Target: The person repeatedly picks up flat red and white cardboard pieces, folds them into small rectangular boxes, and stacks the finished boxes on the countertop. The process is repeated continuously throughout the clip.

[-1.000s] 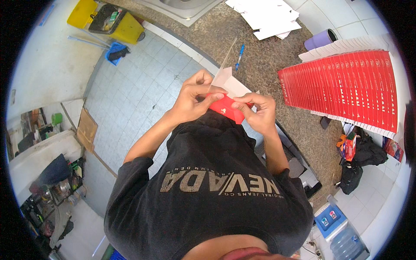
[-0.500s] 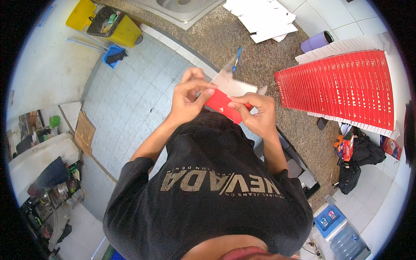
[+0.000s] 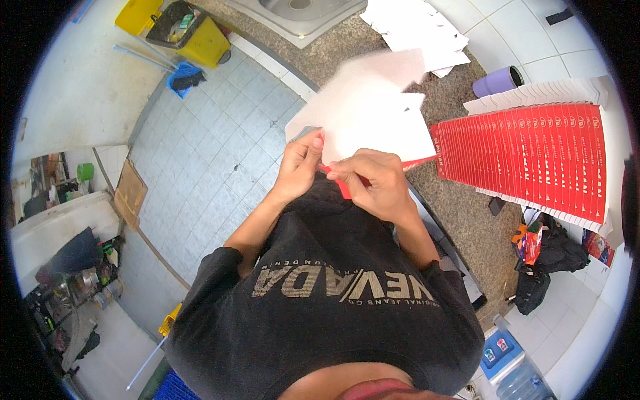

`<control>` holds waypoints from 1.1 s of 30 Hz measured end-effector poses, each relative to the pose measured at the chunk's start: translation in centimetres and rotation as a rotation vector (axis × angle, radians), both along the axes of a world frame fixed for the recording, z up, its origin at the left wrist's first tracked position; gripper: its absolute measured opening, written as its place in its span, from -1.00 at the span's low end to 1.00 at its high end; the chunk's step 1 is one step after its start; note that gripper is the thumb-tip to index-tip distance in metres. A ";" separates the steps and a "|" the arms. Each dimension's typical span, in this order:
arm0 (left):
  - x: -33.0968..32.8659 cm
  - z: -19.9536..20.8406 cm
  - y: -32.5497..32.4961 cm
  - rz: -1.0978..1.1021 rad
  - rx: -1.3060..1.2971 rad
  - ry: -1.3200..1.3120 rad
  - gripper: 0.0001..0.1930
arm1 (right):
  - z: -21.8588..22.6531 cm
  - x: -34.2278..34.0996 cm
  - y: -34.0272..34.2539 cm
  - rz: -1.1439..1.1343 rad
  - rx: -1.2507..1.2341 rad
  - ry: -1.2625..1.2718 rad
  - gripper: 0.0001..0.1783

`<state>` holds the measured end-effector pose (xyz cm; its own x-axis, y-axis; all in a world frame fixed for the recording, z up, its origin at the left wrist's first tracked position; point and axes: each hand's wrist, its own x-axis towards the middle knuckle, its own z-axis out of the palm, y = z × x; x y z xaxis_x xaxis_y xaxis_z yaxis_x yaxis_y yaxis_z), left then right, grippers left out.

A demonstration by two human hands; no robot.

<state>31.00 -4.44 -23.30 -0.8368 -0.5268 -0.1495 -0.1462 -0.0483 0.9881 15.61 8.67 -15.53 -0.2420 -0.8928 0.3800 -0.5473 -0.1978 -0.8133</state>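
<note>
A flat cardboard box sheet [image 3: 367, 120], white on the face turned up and red along its near edge, is held in front of my waist. My left hand [image 3: 299, 163] grips its near left edge, thumb on top. Just right of it, my right hand [image 3: 375, 183] is closed with thumb and forefinger on the red near flap [image 3: 345, 189]. The sheet's far part, blurred by motion, reaches over the counter edge. To the right, a long row of overlapping red box sheets [image 3: 527, 167] lies on the counter.
On the stone counter [image 3: 460, 237] are a pile of white sheets [image 3: 420, 37] and a purple tumbler [image 3: 497, 81], with a steel sink [image 3: 300, 13] beyond. Black bags [image 3: 553, 257] lie at right. A yellow bin [image 3: 190, 37] and blue dustpan [image 3: 185, 79] stand on the floor at far left.
The sheet has swung open, its white face now broad in view where mostly a small red part showed. My right hand has moved a little left, nearer my left hand. The view has shifted slightly.
</note>
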 end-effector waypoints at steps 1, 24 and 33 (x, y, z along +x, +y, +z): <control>-0.2 0.1 0.2 0.048 0.013 0.045 -0.45 | 0.1 0.3 -0.1 -0.003 -0.018 0.007 -0.88; 0.2 -0.5 -0.8 0.359 0.783 0.197 -0.40 | 3.5 -1.5 2.4 -0.202 -0.328 0.127 -0.86; 2.3 -2.4 -3.6 0.187 0.833 0.096 -0.37 | -9.9 -11.0 -2.5 -0.020 -0.090 -1.314 -0.72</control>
